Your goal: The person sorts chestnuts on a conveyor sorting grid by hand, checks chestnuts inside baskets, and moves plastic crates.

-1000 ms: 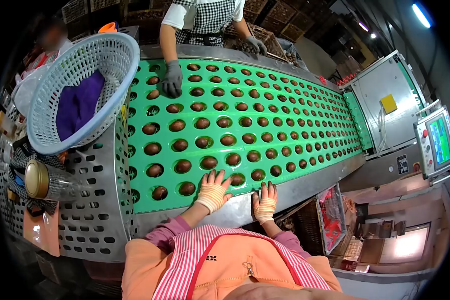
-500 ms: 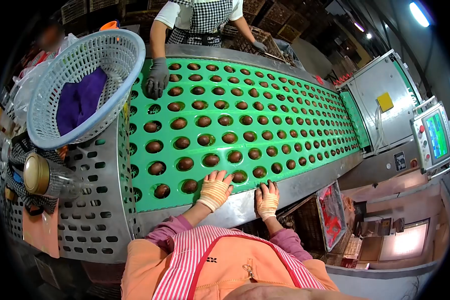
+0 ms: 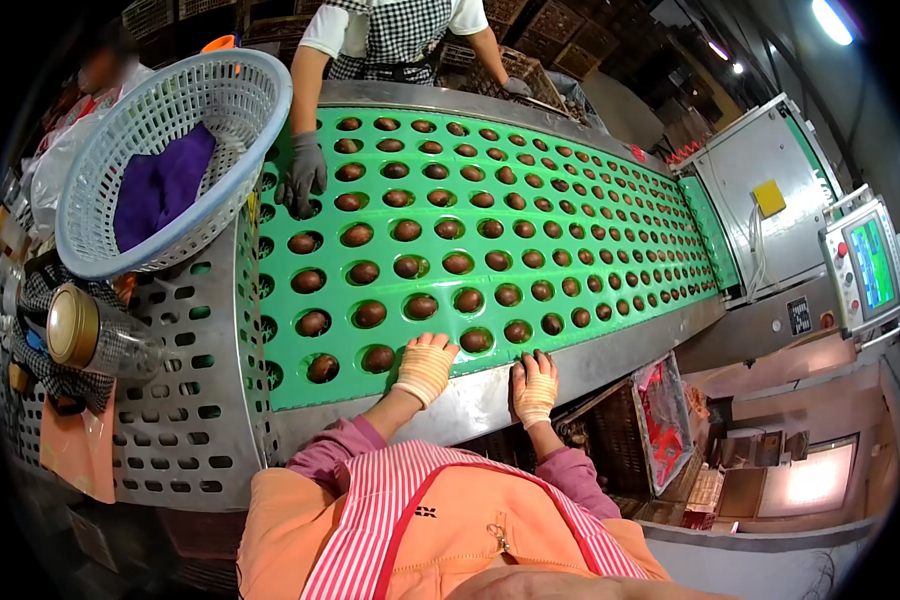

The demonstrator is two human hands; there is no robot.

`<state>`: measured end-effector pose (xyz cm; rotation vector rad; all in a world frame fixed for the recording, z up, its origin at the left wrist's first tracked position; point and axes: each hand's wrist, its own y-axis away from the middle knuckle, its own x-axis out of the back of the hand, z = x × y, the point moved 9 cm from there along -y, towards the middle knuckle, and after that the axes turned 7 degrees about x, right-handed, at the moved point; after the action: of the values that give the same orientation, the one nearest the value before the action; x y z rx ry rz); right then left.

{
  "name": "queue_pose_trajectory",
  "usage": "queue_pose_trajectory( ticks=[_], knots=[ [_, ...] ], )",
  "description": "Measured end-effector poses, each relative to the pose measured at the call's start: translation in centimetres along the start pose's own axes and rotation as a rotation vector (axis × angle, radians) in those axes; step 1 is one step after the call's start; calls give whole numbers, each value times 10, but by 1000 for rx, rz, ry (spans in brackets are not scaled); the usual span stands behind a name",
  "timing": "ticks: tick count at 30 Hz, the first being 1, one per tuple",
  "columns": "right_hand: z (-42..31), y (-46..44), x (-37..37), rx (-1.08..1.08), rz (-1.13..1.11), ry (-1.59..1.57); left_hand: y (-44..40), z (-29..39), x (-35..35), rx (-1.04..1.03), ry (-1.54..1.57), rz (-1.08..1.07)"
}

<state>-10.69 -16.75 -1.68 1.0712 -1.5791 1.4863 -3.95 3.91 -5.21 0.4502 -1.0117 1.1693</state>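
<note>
A green belt with rows of oval holes runs across the view. Brown, egg-like items sit in most of the holes. My left hand, its palm wrapped in a striped covering, rests at the near edge of the belt with fingers spread and nothing held. To its right, my right hand, covered the same way, lies on the metal rim, fingers apart and empty. Across the belt, a co-worker's gloved hand is over the far left holes; whether it holds anything cannot be made out.
A blue-grey basket with a purple cloth stands at left above a perforated metal plate. Near it is a gold-lidded jar. A machine with a screen is at right; a red-lined crate sits below the belt.
The co-worker's gloved hand has moved left and slightly down along the belt's far left part. Their other hand has drawn back towards the crate behind. My hands have stayed nearly in place.
</note>
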Motion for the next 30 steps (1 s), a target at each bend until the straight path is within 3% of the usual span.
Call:
queue_pose_trajectory(
  ticks=[4,5,6,7,9,11,14,17,19,21,24,30],
  knots=[
    [8,1,-7,-68,-49,10,-10,-10,2,101,117,-57],
    [12,2,-11,-90,-64,9,-14,-33,-6,155,452,49],
    [12,2,-11,-84,-62,0,-6,-48,23,208,708,284],
    [9,2,-8,-38,-20,-9,-9,-70,23,383,779,182],
    [6,-1,-6,-21,-36,15,-3,-92,72,297,742,529],
    [4,-2,-5,0,-19,32,3,-123,71,416,832,516],
    [2,-3,-3,32,4,27,5,-124,68,492,777,279],
    [0,-4,0,37,-2,36,5,-93,43,353,607,104],
    [0,-4,0,29,-10,33,3,-58,37,154,278,116],
    [2,-4,-1,27,-11,24,-3,-37,12,79,100,-58],
    [4,-3,-4,17,2,10,-12,-23,-3,60,66,-219],
    [2,-4,1,-8,2,25,-36,-23,9,289,-145,-400]
  ],
)
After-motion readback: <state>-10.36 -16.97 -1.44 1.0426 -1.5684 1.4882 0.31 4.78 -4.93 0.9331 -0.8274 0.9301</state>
